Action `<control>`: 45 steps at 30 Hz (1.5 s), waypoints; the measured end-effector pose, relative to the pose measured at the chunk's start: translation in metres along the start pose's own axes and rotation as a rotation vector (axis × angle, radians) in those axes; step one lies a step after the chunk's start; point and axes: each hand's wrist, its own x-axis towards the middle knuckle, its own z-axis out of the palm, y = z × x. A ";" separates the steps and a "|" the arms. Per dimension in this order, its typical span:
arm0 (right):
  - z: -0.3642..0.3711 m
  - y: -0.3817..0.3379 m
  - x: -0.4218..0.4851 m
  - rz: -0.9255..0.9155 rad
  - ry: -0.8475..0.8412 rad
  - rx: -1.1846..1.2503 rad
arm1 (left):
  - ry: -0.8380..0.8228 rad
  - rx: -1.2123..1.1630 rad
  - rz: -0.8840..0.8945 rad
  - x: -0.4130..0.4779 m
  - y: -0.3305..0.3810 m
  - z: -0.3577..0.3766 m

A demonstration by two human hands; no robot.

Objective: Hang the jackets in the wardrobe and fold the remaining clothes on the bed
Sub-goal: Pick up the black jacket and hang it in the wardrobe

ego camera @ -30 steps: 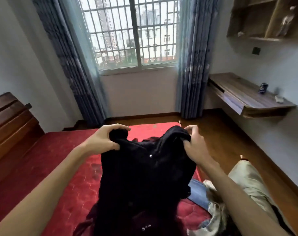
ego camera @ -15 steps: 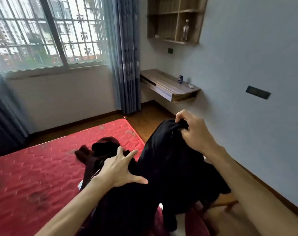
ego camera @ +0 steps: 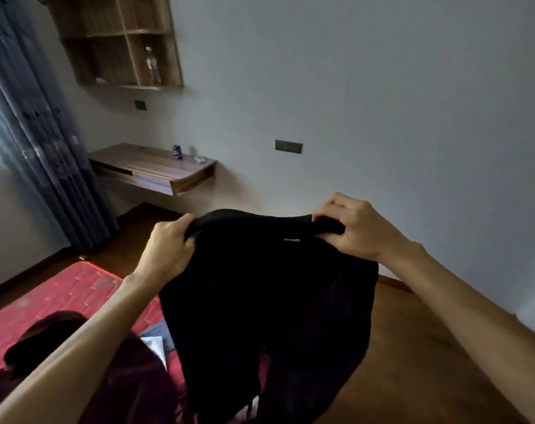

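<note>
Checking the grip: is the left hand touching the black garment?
Touching. The head view shows the left hand gripping the black garment at its top edge, fingers curled over the fabric.

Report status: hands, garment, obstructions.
Gripping with left hand and right hand: black garment, by its top edge. Hangs over bed edge and floor. No obstruction seen.

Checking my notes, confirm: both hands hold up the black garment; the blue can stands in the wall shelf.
Head view: the blue can stands on the floating desk, not in the wall shelf. The left hand and right hand do hold up the black garment.
</note>
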 end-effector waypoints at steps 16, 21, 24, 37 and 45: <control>-0.121 0.125 -0.340 0.965 0.162 -0.070 | 0.142 -0.248 0.345 0.067 0.304 0.027; -0.086 0.092 -0.313 0.683 0.189 0.164 | 0.036 -0.263 0.500 0.046 0.392 0.071; -0.083 0.096 -0.299 0.671 0.177 0.190 | -0.037 -0.262 0.591 0.030 0.428 0.094; -0.095 0.166 -0.388 0.979 0.199 0.172 | -0.157 -0.426 0.779 0.044 0.516 0.175; -0.239 0.151 -0.491 1.243 0.164 -0.234 | -0.338 -0.237 1.026 0.096 0.557 0.250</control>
